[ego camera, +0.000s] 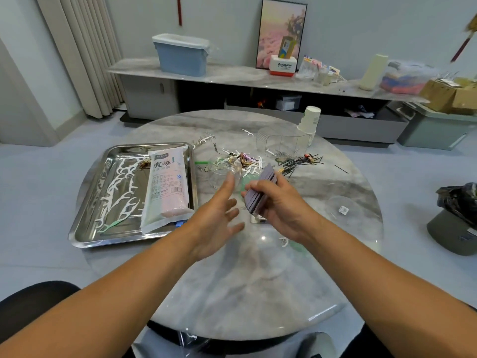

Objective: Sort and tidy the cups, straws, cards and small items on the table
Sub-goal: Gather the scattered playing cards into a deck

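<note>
My right hand point(280, 205) grips a stack of purple-backed cards point(259, 192) above the middle of the round marble table point(232, 288). Just left of the stack, my left hand point(219, 215) hovers with its fingers spread and holds nothing. A steel tray point(85, 228) on the left holds a packet of straws point(166, 187) and several white floss picks point(116, 192). Beyond my hands lie more floss picks point(247, 164), dark hairpins point(299, 162) and a clear plastic cup point(223, 171) on its side. Stacked paper cups point(309, 125) and lying clear cups point(281, 143) are at the far right.
A clear lid point(346, 210) with a label rests on the table's right side. One card point(258, 220) lies under my right hand. A low cabinet point(232, 76) with a blue bin stands behind; a black bag point(459, 200) sits on the floor to the right.
</note>
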`<state>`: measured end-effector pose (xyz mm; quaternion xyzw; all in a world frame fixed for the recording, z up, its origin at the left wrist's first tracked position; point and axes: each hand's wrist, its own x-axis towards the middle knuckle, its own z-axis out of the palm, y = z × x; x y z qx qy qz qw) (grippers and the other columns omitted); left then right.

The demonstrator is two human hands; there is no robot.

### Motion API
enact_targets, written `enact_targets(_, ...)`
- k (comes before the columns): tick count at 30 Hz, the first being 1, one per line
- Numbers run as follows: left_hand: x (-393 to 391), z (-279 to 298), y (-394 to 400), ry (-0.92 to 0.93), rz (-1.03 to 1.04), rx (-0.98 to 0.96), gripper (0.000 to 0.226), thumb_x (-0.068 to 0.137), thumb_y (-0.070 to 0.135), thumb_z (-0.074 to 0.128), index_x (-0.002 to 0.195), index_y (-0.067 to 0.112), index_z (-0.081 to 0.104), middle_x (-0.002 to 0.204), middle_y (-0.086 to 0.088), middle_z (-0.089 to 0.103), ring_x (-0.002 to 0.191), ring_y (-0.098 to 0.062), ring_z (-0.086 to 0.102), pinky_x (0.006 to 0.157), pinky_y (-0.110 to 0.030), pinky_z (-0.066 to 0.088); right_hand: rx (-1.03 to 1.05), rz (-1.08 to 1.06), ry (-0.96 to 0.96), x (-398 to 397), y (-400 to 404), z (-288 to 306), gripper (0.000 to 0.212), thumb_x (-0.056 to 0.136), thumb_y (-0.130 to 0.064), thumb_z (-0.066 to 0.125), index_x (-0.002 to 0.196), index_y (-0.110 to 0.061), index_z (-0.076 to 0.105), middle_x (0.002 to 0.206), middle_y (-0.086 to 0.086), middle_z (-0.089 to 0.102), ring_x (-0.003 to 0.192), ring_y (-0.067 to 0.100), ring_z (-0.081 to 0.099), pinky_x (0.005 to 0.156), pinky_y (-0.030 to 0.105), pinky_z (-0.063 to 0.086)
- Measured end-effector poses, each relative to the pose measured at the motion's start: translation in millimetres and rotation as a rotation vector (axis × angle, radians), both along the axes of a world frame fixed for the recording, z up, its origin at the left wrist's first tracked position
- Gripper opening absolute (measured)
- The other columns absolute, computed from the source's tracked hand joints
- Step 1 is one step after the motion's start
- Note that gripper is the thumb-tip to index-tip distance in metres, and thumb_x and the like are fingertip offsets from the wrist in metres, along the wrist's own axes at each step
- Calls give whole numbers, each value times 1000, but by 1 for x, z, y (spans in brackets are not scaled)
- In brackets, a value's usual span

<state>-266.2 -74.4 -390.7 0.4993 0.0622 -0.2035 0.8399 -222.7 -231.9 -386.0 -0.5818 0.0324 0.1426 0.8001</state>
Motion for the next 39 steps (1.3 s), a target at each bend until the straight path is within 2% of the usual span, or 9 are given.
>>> enact_targets(3, 11, 15, 0, -9, -154, -158, 72, 87, 71, 57, 141, 23, 54, 134, -10, 59, 123, -26, 56, 113, -48, 43, -125, 75, -58, 6, 0, 25, 58, 88, -6, 74, 132, -32, 48, 120, 13, 63, 104, 29, 69, 78, 36, 58)
enact_targets(8, 32, 40, 5, -117, -279, 43, 62, 81, 22, 80, 139, 15, 58, 121, -12, 67, 107, -26, 63, 110, -48, 46, -238, 163, -38, 15, -7, 51, 52, 83, -9, 75, 128, -27, 55, 122, 12, 69, 101, 21, 66, 100, 46, 50)
enact_targets(11, 42, 38, 3, -127, -315, 123, 60, 81, -2, 75, 136, 14, 58, 125, -21, 65, 117, -31, 64, 109, -51, 46, -251, 180, -41, 15, -5, 47, 52, 80, -6, 79, 126, -17, 58, 101, 5, 75, 89, 15, 71, 77, 35, 60)
enact_targets(13, 42, 32, -3, -134, -278, 154, 53, 78, -9, 71, 126, 11, 65, 127, -27, 65, 118, -34, 65, 107, -52, 48, -261, 136, -48, 13, 1, 39, 51, 77, -3, 82, 122, -11, 59, 98, 9, 76, 86, 17, 72, 76, 39, 62)
enact_targets(16, 41, 23, -10, -117, -243, 160, 37, 87, -13, 57, 110, 11, 73, 116, -26, 70, 101, -30, 69, 92, -45, 58, -295, 80, -39, 17, 6, 28, 50, 75, -11, 87, 117, -7, 61, 102, 14, 75, 86, 23, 71, 80, 45, 59)
enact_targets(22, 42, 12, -6, 27, -15, 62, 35, 93, -7, 56, 121, 12, 66, 109, -22, 74, 98, -33, 73, 84, -49, 61, -137, 79, 24, 20, 0, 21, 65, 69, -21, 91, 124, -13, 57, 105, 8, 77, 95, 27, 75, 81, 47, 62)
enact_targets(28, 37, 14, -8, 108, 125, -63, 30, 84, -3, 70, 113, 6, 70, 104, -20, 76, 88, -30, 76, 70, -42, 64, -231, 55, 135, 26, 0, 16, 34, 83, -24, 82, 107, -3, 72, 94, 13, 78, 77, 22, 74, 67, 33, 61)
enact_targets(32, 34, 19, -3, 167, 174, -178, 28, 91, 10, 68, 119, 4, 67, 109, -22, 74, 94, -34, 75, 74, -48, 63, -222, 33, 129, 32, -5, 19, 23, 91, -29, 74, 101, -8, 74, 91, 12, 79, 71, 16, 75, 54, 24, 55)
enact_targets(39, 32, 16, 4, 71, 292, 31, 33, 86, 5, 74, 118, 11, 69, 104, -12, 77, 92, -29, 76, 69, -43, 63, -178, 69, 99, 25, 2, 18, 20, 97, -22, 67, 114, -12, 72, 100, 10, 79, 82, 19, 76, 65, 30, 60)
